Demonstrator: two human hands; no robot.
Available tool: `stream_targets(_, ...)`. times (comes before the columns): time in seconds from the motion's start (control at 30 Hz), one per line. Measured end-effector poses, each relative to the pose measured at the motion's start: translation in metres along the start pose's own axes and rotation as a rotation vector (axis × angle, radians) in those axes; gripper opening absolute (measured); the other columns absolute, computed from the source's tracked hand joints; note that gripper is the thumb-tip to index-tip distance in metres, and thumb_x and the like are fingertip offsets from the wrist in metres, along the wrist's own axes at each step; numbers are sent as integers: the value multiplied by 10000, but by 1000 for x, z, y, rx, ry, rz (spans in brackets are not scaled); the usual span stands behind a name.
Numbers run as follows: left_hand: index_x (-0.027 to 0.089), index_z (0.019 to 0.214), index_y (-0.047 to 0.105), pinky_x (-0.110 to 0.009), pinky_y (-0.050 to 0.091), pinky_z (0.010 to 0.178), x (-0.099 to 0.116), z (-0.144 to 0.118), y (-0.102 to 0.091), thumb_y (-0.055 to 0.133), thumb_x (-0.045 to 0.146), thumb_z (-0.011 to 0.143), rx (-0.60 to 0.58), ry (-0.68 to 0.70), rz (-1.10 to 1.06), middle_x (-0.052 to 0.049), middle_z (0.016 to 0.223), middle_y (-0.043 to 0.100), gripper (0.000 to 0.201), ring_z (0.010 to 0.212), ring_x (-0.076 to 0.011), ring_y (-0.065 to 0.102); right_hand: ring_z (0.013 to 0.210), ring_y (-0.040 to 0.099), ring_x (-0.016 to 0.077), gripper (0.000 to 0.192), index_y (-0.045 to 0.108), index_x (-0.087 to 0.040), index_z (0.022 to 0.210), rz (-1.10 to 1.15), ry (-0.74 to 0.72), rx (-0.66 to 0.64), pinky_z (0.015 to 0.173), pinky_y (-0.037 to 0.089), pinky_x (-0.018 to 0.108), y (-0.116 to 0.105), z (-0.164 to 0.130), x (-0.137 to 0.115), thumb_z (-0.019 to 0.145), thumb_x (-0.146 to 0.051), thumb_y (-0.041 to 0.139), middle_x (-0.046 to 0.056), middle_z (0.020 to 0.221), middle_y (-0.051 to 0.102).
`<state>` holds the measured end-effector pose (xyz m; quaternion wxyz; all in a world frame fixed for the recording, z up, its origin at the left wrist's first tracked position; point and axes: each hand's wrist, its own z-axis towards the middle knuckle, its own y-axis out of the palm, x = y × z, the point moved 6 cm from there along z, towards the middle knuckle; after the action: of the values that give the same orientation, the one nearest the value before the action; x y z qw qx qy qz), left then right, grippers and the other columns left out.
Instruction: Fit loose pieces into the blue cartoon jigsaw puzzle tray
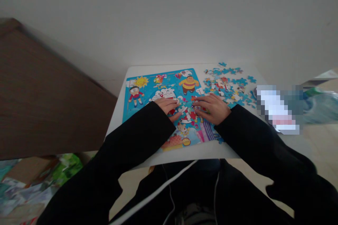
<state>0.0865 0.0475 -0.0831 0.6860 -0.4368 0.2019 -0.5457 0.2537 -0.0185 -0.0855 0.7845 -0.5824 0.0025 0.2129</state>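
Dark brown wooden furniture panel [47, 95] far left, clear of the work. Small white desk [120, 109] carries a flat blue cartoon jigsaw puzzle board [148, 98], mostly filled.

Left hand [167, 105]: palm down, fingers loosely spread and flat on the board's middle, holding nothing I can see. Right hand [213, 107]: also palm down, fingertips pressing onto pieces at the board's centre-right; whether 1 piece is pinched under them, cannot tell. The 2 hands are near each other, not touching, both over the red-and-white patch of the picture.

Loose pile of blue cardboard puzzle pieces [229, 82] lies just beside the board's right edge, behind and right of the right hand.

Risk, my read: the right black sleeve [253, 137] sits close to the pile, so a sweep could drag pieces off the desk's right edge. Uneven pressing could pop neighbouring seated pieces. The board overhangs near the front edge, so leaning on it may tip it.
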Motion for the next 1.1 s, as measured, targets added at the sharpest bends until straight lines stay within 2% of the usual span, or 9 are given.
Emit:
stream_targets(0.07,170,915,668,-302,524,725,-8,2,-3,541,391,807,8,-31,12,-55,900,697,276,802,-176,653,959,597,215,254,667,-222,966,7,-4,27,927,380,431,-1,1,0,863,-357,478,57,1084,649)
stream_targets(0.27,173,891,662,-377,539,729,-45,2,-34,591,371,755,-13,-351,183,-74,867,685,250,789,-242,645,926,608,209,268,664,-180,987,115,-28,83,828,463,378,-10,4,-4,863,-310,465,88,997,672)
stream_targets(0.33,178,925,651,-383,542,672,-53,-1,-45,617,392,743,-41,-404,207,-72,844,675,283,744,-245,638,916,614,207,270,665,-185,977,130,-52,66,811,478,370,-21,8,-9,869,-304,449,82,987,677)
stream_targets(0.47,177,995,631,-329,523,603,-65,-4,-55,566,467,793,-110,-426,188,-41,755,638,359,601,-170,584,925,615,212,270,652,-205,1018,87,-131,-50,804,486,370,-41,31,-20,869,-300,447,63,1023,675)
stream_targets(0.6,144,1000,648,-325,520,668,-75,-6,-44,517,521,813,-156,-398,165,-44,763,633,440,650,-165,584,953,608,215,262,646,-221,1042,43,-107,-124,802,487,373,-34,71,-20,859,-271,465,43,1026,676)
stream_targets(0.7,147,1014,650,-275,520,692,-82,-8,-28,527,457,812,-166,-370,103,-70,961,657,390,734,-161,610,991,593,222,259,646,-221,1053,12,-67,-156,853,471,393,-4,99,-17,830,-228,514,38,1069,665)
stream_targets(0.8,158,1011,657,-240,515,669,-90,-9,-12,505,373,818,-169,-372,49,-72,1000,664,326,731,-142,618,1032,573,233,286,637,-202,1084,-11,-67,-200,871,463,391,27,111,-16,811,-219,551,42,1107,653)
stream_targets(0.93,187,938,686,-238,510,636,-99,-8,0,483,372,818,-156,-392,33,-58,930,686,299,692,-139,619,999,587,226,258,648,-230,1057,28,-38,-126,834,479,384,44,111,-11,821,-239,545,31,1066,669)
stream_targets(1.1,181,904,701,-248,504,606,-103,-5,5,492,387,809,-147,-389,26,-70,875,691,308,653,-146,612,1018,559,238,270,654,-234,1050,32,-20,20,905,437,436,39,106,-9,801,-308,582,49,1067,658)
